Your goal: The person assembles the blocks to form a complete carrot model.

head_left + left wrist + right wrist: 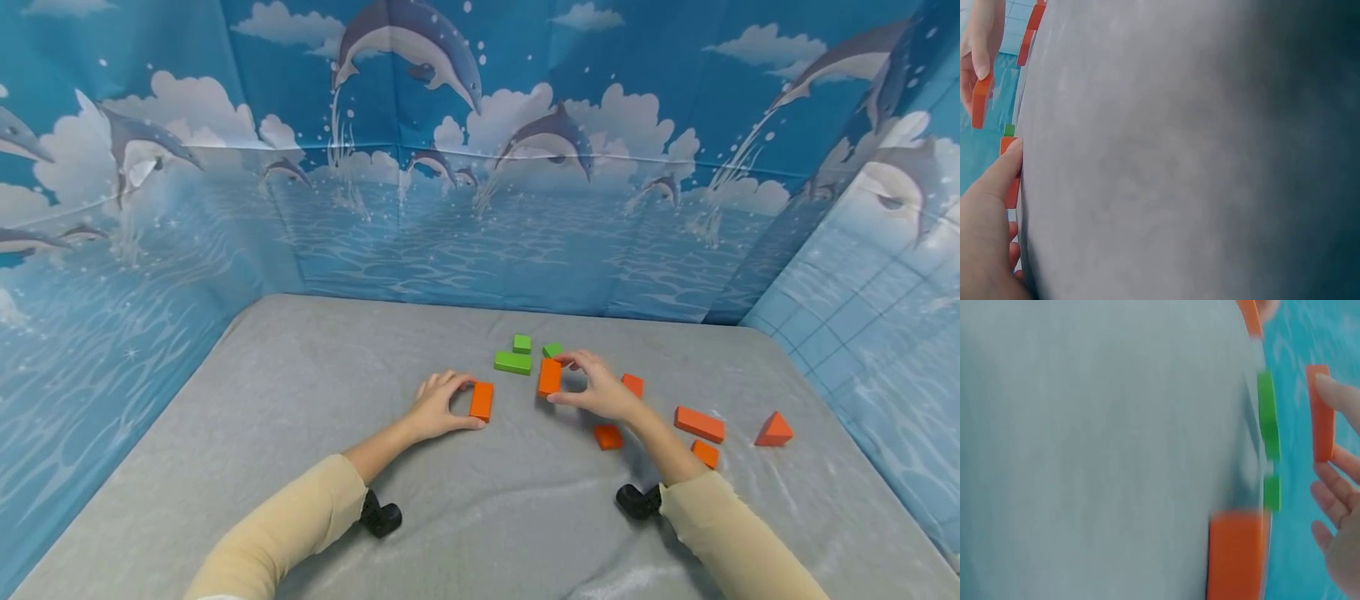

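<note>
My left hand [438, 408] has its thumb and fingers at the two ends of an orange rectangular block [482, 402], which is down at the grey surface. In the left wrist view the left thumb presses the top of that block [1011, 194]. My right hand [596, 387] pinches another orange block [550, 377] between thumb and fingers. The right wrist view shows this block [1321, 419] raised off the surface, the thumb near one end. Just beyond it lie a long green block [513, 362], a small green block [522, 342] and another green piece [552, 350], partly hidden.
Around my right forearm are orange blocks [608, 437] [633, 385], a long orange block [699, 423] and a smaller orange block [705, 454]. An orange triangular block [774, 430] lies at the far right. A dolphin-print curtain [480, 242] surrounds the grey cloth-covered table [315, 358].
</note>
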A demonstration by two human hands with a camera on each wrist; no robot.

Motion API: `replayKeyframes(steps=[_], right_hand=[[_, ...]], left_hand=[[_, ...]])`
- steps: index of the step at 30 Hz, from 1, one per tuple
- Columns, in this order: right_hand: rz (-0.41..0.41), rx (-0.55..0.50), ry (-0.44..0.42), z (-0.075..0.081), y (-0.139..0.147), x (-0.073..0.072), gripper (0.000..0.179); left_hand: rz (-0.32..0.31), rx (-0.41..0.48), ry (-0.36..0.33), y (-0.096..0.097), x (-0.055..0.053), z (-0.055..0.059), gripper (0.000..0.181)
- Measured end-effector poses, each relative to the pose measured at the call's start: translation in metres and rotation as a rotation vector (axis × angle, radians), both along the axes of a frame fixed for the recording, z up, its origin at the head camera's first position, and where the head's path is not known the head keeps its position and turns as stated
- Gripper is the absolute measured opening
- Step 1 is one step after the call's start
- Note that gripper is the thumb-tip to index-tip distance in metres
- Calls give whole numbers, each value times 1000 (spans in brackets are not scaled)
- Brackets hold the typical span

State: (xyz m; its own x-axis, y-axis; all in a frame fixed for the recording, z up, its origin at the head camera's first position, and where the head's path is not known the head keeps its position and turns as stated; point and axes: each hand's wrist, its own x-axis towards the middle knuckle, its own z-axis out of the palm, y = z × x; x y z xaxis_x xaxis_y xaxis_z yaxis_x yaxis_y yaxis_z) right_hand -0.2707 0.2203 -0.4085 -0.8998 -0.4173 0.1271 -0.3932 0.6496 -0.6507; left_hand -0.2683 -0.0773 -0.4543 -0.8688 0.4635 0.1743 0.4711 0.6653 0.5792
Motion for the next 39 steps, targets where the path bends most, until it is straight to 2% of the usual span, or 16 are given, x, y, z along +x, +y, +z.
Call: replayKeyframes(steps=[7,14,22,39], right_hand=[[60,-15,-10,-6,-35,10,64],[97,20,-31,-15,-54,11,64],[114,10,10,-24,-62,10,62],[103,59,39,-27,-64,10,62]], left_hand=[[17,-1,12,1,0,-2,65],[27,-3,12,1,-1,-4,65],[28,-23,26,0,-2,-4,65],[33,-34,26,2,0,-3,66]])
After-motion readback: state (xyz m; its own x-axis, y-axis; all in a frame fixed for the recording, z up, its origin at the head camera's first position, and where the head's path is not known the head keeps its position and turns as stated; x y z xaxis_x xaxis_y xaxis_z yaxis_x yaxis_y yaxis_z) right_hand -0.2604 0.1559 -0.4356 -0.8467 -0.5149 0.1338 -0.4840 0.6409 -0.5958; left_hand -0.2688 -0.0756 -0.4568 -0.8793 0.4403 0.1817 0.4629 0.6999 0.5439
